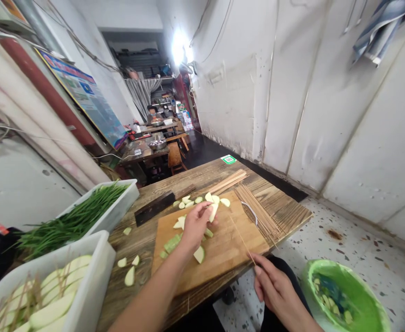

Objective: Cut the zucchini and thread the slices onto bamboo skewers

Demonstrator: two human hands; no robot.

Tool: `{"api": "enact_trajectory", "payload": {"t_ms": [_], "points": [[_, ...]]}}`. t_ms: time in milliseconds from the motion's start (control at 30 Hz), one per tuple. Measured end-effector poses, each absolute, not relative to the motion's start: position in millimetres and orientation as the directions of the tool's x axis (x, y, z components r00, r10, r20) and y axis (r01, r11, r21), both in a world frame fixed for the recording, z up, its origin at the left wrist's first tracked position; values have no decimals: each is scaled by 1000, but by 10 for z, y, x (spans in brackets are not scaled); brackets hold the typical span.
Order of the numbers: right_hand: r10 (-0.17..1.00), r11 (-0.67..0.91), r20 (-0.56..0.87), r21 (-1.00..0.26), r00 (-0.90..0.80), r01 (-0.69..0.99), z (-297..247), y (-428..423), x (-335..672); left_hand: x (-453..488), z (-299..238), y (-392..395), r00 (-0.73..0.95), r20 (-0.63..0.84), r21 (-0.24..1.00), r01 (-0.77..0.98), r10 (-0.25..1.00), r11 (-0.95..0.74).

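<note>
My left hand [196,227] is over the wooden cutting board [233,253], its fingers closed on a pale vegetable slice [214,212] held upright. In my right hand [273,282], at the board's near right edge, a thin bamboo skewer [240,236] is pinched, its tip angled up and away over the board. The tip stands apart from the slice. More pale slices with light green skin [199,254] lie around my left hand, partly hidden by it. Beyond the board rests a dark-bladed cleaver [156,208]. Loose bamboo skewers [259,213] lie in bundles on the right.
On the left stand a white tub of skewered slices [102,258] and another white tub [133,191] holding long green chives [85,212]. Several cut pieces [129,275] lie on the wooden table [147,240]. A green bin [365,295] with scraps is on the floor at right.
</note>
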State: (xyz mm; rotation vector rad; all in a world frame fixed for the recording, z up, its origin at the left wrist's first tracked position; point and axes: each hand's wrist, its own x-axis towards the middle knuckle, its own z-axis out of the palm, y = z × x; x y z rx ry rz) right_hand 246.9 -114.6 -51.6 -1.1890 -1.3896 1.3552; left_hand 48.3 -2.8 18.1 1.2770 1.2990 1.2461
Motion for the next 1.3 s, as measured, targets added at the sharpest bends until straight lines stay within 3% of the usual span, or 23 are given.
{"api": "enact_trajectory", "payload": {"t_ms": [100,233,367,500,567,1033,1300], "points": [[971,-17,-38,-996,-236,91,-476,-1193,2440,506,167,-102,-61,-196,909,-386,979,158],[977,10,-13,-995,-212,104,-407,-1223,2400,454,157,-205,-37,-325,779,-576,945,245],[952,-26,-63,-992,-299,126,-333,-1237,2355,413,110,-265,21,-345,717,-639,938,279],[951,205,128,-942,-282,265,-277,-1240,2336,434,57,-283,22,-373,664,-692,928,283],[952,244,168,-920,-255,307,-264,-1235,2340,464,63,-296,23,-411,641,-703,911,307],[950,227,167,-949,-263,218,-272,-1270,2320,578,182,-359,-47,-456,661,-686,889,303],[955,232,168,-937,-245,261,-274,-1262,2322,633,213,-398,-54,-466,666,-679,883,309]]}}
